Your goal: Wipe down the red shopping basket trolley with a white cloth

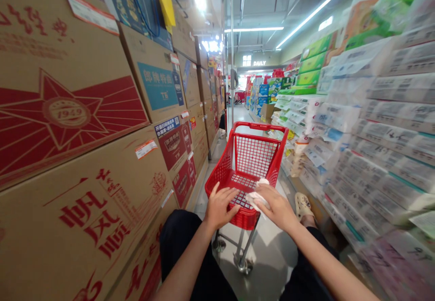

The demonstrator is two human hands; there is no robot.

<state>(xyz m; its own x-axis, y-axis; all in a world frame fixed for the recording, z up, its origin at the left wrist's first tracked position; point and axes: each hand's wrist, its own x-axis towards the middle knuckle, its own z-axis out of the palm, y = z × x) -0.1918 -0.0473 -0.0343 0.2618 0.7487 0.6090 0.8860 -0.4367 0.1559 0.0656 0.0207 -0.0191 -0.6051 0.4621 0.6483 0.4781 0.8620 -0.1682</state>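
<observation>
A red plastic shopping cart [256, 156] with a lattice basket stands in front of me on a metal frame with casters. At the near left of its rim is my left hand [219, 207], fingers spread and nothing held; whether it touches the rim is hard to tell. On the near right side, my right hand [273, 203] holds a crumpled white tissue [256, 198] against the basket's rim. Part of the tissue is hidden under the fingers. The basket's lattice floor shows between my hands.
Stacked cardboard boxes [84, 210] form a wall close on my left. To the right rise piles of plastic-wrapped paper packs [380, 147]. The tiled aisle floor [241, 113] runs ahead between them. My shoe [303, 205] is right of the cart.
</observation>
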